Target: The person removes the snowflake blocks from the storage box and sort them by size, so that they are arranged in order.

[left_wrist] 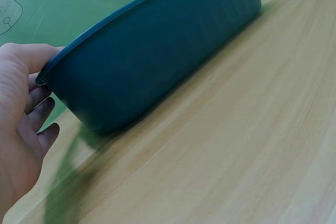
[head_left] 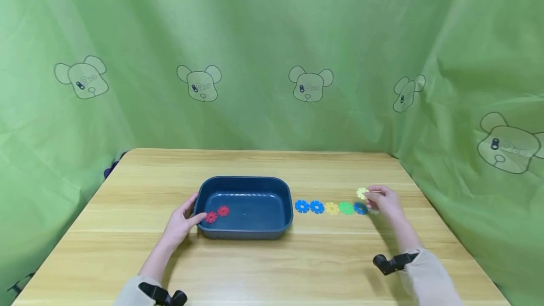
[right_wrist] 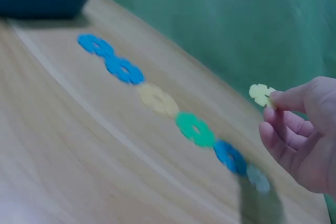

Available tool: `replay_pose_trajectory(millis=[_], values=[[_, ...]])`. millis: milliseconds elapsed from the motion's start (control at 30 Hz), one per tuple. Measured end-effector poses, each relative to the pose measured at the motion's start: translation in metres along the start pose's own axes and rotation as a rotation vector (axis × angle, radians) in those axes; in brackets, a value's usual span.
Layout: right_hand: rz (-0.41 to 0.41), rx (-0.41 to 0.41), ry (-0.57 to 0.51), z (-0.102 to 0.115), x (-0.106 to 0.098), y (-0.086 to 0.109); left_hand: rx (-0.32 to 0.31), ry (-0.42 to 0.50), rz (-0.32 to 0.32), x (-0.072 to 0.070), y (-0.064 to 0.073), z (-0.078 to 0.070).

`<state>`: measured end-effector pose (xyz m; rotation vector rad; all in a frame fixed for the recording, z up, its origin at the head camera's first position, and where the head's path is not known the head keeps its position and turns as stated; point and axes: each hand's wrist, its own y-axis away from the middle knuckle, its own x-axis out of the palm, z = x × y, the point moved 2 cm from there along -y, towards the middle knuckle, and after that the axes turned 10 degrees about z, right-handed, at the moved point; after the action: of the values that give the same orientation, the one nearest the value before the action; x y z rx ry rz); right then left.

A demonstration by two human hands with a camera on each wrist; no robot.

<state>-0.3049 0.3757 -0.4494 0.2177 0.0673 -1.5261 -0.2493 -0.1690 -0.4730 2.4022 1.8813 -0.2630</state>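
A dark blue rectangular basin (head_left: 244, 235) stands on the wooden table, with two red snowflake discs (head_left: 217, 214) inside at its left end. My left hand (head_left: 180, 223) grips the basin's left end, its thumb over the rim (left_wrist: 79, 38) and the other fingers outside. To the right of the basin, my right hand (head_left: 384, 200) pinches a pale yellow snowflake disc (right_wrist: 260, 94) between thumb and fingertips, held above the table. Beneath it runs a row of flat discs: two blue ones (right_wrist: 124, 70), a yellow one (right_wrist: 157, 100), a green one (right_wrist: 195, 128), another blue one (right_wrist: 230, 157) and a pale one (right_wrist: 258, 178).
The wooden table (head_left: 323, 268) reaches back to a green curtain (head_left: 255, 122) printed with bear heads, which also hangs on both sides. Black wrist cameras (head_left: 393, 263) are strapped over both light sleeves (head_left: 431, 277).
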Motion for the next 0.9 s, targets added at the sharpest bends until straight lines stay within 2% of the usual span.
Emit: replay_pose_trajectory(millis=[100,233,400,533,667,800,900], values=[[-0.074,0.017,0.039,0.003,-0.008,0.010,-0.008,-0.005,-0.004,0.000,0.000,-0.001],[-0.177,0.062,0.087,-0.009,-0.025,0.012,-0.006,-0.004,-0.005,0.000,0.000,-0.002],[-0.272,0.146,0.226,-0.023,-0.039,0.018,0.007,-0.006,-0.003,0.001,0.001,0.000],[-0.324,0.195,0.324,-0.029,-0.044,0.022,0.005,-0.006,-0.006,0.002,0.002,0.001],[-0.368,0.189,0.469,-0.031,-0.043,0.022,-0.004,0.003,-0.008,0.002,0.001,0.001],[-0.377,0.170,0.596,-0.030,-0.040,0.022,-0.008,0.003,-0.008,0.002,0.001,0.000],[-0.370,0.177,0.630,-0.030,-0.039,0.022,-0.006,0.002,-0.003,0.002,0.002,-0.001]])
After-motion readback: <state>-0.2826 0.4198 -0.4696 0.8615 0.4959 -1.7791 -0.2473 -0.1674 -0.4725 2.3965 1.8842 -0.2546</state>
